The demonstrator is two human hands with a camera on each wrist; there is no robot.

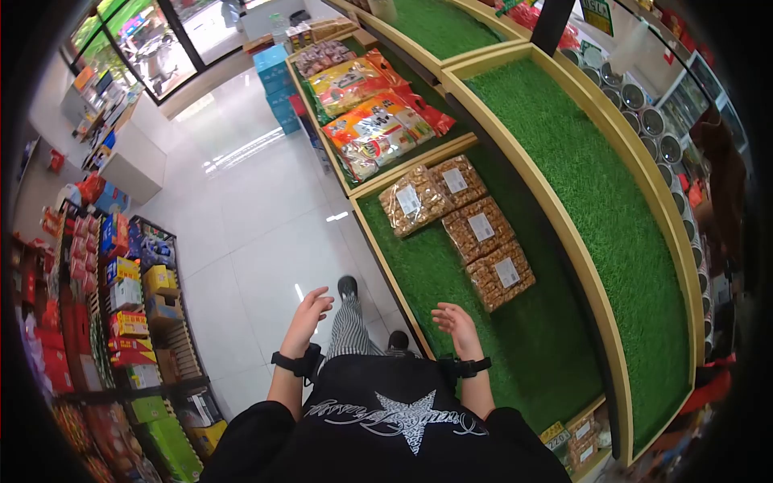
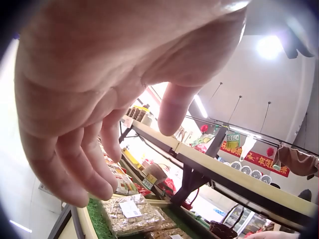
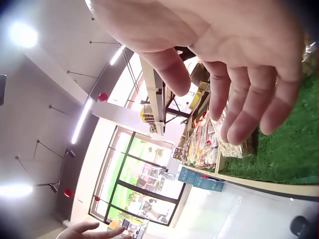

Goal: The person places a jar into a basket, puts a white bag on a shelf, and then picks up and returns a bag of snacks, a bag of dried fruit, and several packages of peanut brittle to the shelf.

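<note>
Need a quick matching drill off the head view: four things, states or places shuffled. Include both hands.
Things
1. left hand
2. right hand
3. clear-wrapped brown snack packs
4. blue boxes

Places or states
A. empty, seen against green turf
B. stacked beside the display stand
C. empty, seen against pale floor tiles
D. lying with white labels facing up

Pairs: 1-C, 2-A, 3-D, 4-B

two hands (image 1: pixel 308 315) (image 1: pixel 457 325), four clustered brown packs (image 1: pixel 480 229)
</note>
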